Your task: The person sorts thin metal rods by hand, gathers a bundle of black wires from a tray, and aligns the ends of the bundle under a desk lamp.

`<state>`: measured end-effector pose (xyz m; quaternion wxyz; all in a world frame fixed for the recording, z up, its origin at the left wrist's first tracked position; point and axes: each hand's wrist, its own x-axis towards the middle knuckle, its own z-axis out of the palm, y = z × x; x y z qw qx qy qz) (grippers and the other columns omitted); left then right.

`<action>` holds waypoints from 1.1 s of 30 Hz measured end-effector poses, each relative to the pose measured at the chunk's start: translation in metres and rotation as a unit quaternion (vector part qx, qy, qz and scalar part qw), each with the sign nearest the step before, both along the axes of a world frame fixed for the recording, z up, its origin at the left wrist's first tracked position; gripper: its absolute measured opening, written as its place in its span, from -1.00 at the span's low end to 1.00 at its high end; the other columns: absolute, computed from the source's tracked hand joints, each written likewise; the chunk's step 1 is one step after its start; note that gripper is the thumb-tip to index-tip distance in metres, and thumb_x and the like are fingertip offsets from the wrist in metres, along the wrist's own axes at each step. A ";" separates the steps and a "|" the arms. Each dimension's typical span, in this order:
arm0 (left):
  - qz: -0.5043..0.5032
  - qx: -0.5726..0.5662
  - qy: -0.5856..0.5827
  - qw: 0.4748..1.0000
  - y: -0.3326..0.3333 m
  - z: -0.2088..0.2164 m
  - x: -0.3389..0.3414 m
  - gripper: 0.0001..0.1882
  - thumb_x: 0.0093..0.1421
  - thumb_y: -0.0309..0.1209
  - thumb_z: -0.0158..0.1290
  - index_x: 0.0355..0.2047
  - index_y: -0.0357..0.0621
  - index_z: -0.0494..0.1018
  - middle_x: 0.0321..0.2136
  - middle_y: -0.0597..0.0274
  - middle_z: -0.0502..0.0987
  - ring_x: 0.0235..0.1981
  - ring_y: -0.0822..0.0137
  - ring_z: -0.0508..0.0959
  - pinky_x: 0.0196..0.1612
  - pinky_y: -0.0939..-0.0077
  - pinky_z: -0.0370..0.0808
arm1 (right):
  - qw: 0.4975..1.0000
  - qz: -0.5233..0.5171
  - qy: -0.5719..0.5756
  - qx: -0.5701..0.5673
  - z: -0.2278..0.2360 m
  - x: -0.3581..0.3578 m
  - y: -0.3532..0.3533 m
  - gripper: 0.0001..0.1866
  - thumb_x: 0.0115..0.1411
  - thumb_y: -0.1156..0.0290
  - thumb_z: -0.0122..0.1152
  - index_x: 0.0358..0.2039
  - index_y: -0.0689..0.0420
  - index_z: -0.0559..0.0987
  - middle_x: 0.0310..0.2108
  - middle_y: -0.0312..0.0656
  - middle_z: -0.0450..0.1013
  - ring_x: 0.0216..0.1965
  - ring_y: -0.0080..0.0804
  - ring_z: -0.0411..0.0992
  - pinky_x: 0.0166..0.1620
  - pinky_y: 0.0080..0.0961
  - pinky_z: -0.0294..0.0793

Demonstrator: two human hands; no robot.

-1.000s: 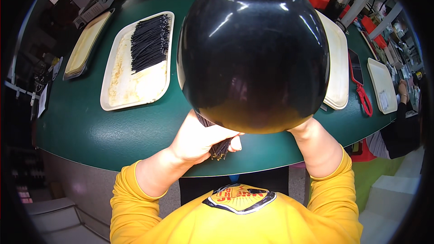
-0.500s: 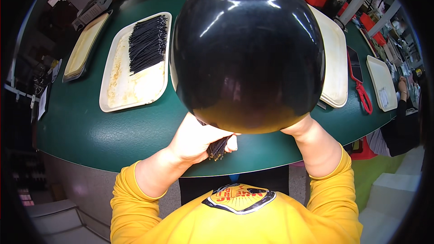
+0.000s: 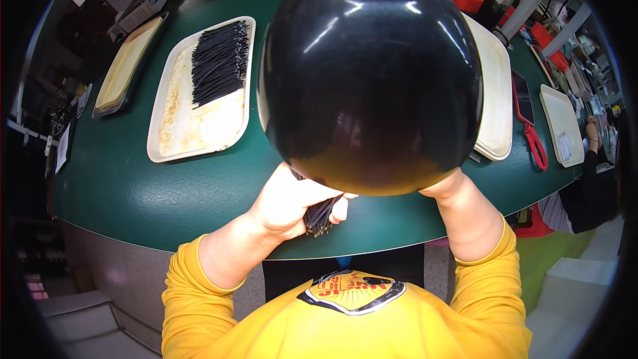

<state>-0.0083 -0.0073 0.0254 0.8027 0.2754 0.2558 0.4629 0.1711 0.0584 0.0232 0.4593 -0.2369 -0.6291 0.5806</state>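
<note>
My left hand (image 3: pixel 292 203) is closed round a bundle of thin black wires (image 3: pixel 320 218), whose ends stick out below the fingers toward the table's near edge. A big glossy black dome-shaped lamp shade (image 3: pixel 372 86) hangs over the middle and covers the space ahead of both hands. Only the wrist and back edge of my right hand (image 3: pixel 446 186) show at the shade's lower right rim; its fingers are hidden under it. Left of the shade, a cream tray (image 3: pixel 174 143) carries many more black wires (image 3: pixel 220 63) laid in a row.
Stacked cream trays (image 3: pixel 127 70) stand at the far left, others (image 3: pixel 495 113) right of the shade. A phone with a red strap (image 3: pixel 533 146) lies beside a smaller tray (image 3: pixel 561 116) on the green table (image 3: pixel 193 199). Another person's hand (image 3: pixel 591 129) shows at the right edge.
The view has shifted slightly, so the lamp shade appears a little farther right. My left hand keeps its grip on the wires; both hands stay almost in place.
</note>
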 end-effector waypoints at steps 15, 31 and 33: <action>0.033 0.044 0.047 0.997 0.000 0.002 0.002 -0.87 -0.02 -0.53 -0.03 -0.44 -0.34 0.36 -0.58 0.12 0.40 -0.66 0.40 0.45 -0.58 0.62 0.43 | 0.991 0.016 0.111 -0.076 0.011 -0.007 -0.007 -0.46 -0.15 0.57 0.15 -0.11 0.31 0.20 -0.20 -0.08 0.30 -0.20 -0.38 0.31 -0.12 -0.52 0.29; 0.025 0.032 0.013 0.999 -0.002 0.006 0.002 -0.86 0.00 -0.52 -0.05 -0.41 -0.33 0.34 -0.58 0.12 0.39 -0.66 0.43 0.44 -0.58 0.64 0.43 | 0.946 0.211 0.220 -0.107 0.006 -0.005 0.001 -0.62 0.03 0.53 -0.12 -0.10 0.28 0.17 -0.56 -0.23 0.26 -0.72 -0.63 0.17 -0.66 -0.73 0.17; 0.031 0.041 0.006 0.999 -0.002 0.006 0.002 -0.86 0.00 -0.53 -0.05 -0.40 -0.33 0.34 -0.57 0.12 0.39 -0.66 0.42 0.44 -0.58 0.64 0.43 | 0.927 0.221 0.261 -0.155 -0.004 -0.002 0.002 -0.61 0.03 0.53 -0.12 -0.08 0.27 0.16 -0.57 -0.25 0.25 -0.72 -0.63 0.13 -0.66 -0.71 0.14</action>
